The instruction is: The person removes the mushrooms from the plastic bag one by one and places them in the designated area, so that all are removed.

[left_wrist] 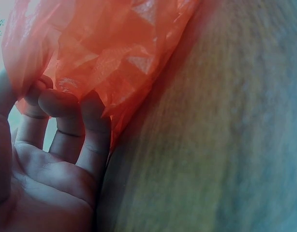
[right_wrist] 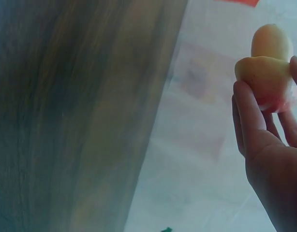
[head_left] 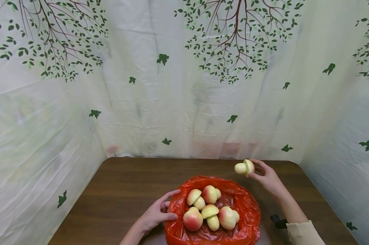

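Observation:
A red plastic bag (head_left: 251,211), its mouth spread wide, sits on the table in front of me. Several toy mushrooms (head_left: 193,219) with yellowish stems and red-tinged caps lie inside it. My left hand (head_left: 155,213) grips the bag's left rim; the left wrist view shows its fingertips curled against the thin red plastic. Past the bag's far right side, my right hand (head_left: 265,177) holds up a single pale mushroom (head_left: 245,167) by its cap, stem pointing left. In the right wrist view, thumb and fingers surround the reddish cap of this mushroom (right_wrist: 267,77).
The brown wooden table (head_left: 126,177) has rounded far corners. White cloth (head_left: 178,102) printed with branches and green leaves hangs behind it and along both sides. A small black object (head_left: 278,221) shows beside my right wrist.

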`<state>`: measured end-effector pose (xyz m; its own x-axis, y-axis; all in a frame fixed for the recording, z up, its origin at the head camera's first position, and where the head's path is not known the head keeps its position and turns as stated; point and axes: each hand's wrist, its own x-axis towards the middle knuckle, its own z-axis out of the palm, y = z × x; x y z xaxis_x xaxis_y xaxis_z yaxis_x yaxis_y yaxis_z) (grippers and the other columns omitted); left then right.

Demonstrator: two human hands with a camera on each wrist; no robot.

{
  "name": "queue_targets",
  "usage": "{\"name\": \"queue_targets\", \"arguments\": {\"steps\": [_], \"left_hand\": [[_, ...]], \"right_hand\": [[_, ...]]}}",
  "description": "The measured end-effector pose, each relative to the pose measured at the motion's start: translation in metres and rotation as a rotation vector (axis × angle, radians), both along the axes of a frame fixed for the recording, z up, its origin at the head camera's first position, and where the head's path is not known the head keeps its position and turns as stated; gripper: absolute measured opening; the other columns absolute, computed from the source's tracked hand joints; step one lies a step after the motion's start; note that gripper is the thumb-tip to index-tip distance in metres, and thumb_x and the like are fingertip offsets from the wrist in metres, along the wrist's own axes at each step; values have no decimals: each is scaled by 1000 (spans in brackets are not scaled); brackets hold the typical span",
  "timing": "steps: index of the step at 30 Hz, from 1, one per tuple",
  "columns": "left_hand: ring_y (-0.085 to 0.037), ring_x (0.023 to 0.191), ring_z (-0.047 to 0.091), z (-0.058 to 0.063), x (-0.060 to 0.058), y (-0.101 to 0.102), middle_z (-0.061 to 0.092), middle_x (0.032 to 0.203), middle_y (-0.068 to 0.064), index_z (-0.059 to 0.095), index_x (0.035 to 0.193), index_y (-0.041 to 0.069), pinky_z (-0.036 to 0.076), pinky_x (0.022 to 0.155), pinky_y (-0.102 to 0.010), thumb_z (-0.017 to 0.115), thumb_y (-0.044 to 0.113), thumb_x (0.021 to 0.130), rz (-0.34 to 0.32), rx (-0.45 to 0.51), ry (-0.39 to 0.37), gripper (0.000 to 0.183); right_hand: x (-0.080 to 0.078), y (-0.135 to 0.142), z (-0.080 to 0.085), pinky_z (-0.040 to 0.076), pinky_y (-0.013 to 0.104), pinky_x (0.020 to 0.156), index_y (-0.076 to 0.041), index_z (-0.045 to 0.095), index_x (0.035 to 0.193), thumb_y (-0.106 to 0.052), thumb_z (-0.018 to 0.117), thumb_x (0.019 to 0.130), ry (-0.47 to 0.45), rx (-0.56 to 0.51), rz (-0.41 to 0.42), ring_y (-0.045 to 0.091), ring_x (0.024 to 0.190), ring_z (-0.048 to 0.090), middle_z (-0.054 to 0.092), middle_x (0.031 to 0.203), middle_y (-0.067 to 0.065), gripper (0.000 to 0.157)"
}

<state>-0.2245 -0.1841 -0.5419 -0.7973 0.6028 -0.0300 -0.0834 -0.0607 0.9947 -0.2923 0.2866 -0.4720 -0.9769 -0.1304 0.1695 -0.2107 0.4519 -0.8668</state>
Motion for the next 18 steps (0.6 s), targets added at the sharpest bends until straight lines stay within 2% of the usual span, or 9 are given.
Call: {"name": "queue_targets", "arguments": {"steps": [4,11,15,18], "left_hand": [[-13,102,76,-1,1,1,80,113,-1,28,168,11,65,84,-31,72,9,101,5,1,4,81],[-12,101,76,0,2,1,80,113,-1,28,168,11,65,84,-31,72,9,101,8,-3,6,80],[-12,101,76,0,2,1,80,113,-1,28,168,11,65,84,-31,72,10,101,9,-3,2,80],[-13,102,76,-1,2,1,80,115,-2,28,168,11,65,84,-31,72,9,101,8,1,6,80]], "right_hand": [[-10,6,-7,59,29,95,-2,48,156,-23,74,102,-17,12,-13,50,136,57,53,153,29,63],[-27,17,-17,56,22,88,3,47,155,-21,73,102,-42,29,-22,49,133,58,54,150,33,63],[-36,21,-22,56,19,85,4,47,154,-19,73,102,-66,12,-36,44,128,61,55,148,34,63],[-40,23,-25,59,22,86,6,45,155,-18,72,102,-103,-1,-43,39,126,62,52,149,35,64]]}}
